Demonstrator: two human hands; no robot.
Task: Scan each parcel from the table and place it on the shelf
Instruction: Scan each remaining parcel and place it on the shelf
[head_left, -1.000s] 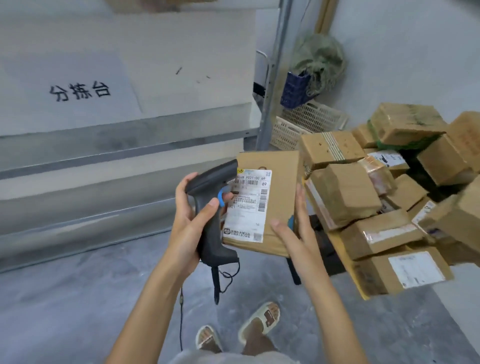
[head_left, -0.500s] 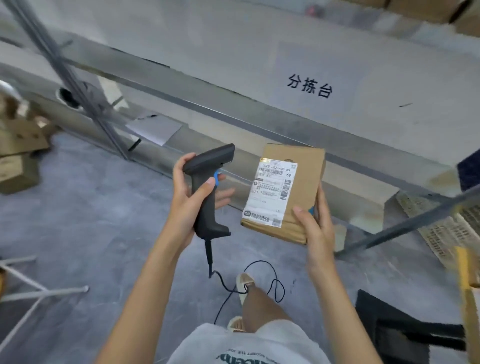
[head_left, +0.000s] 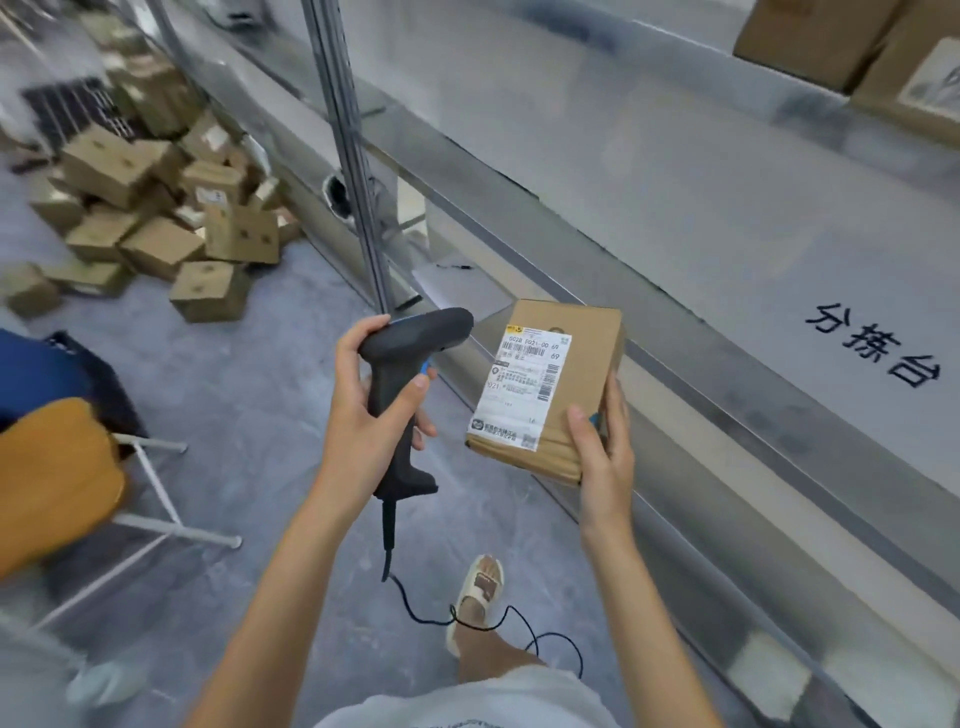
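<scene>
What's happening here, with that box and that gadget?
A person is sorting parcels. Their left hand grips a black corded barcode scanner, its nose aimed toward the parcel. Their right hand holds a small cardboard parcel by its lower corner, with the white shipping label facing up. A metal shelf runs along in front of them, and the parcel is not on it yet. More boxes lie heaped on the floor behind.

The scanner (head_left: 402, 395) in my left hand (head_left: 363, 415) is matte black with a small blue trigger. The parcel (head_left: 566, 374) my right hand (head_left: 605, 457) grips is plain brown cardboard, its label (head_left: 522, 387) white with black barcodes and a yellow corner patch. Black characters (head_left: 872, 351) mark the pale grey shelf (head_left: 675, 218). The floor (head_left: 249, 374) is mottled blue-grey, my sandal (head_left: 480, 592) cream with a brown patch.
</scene>
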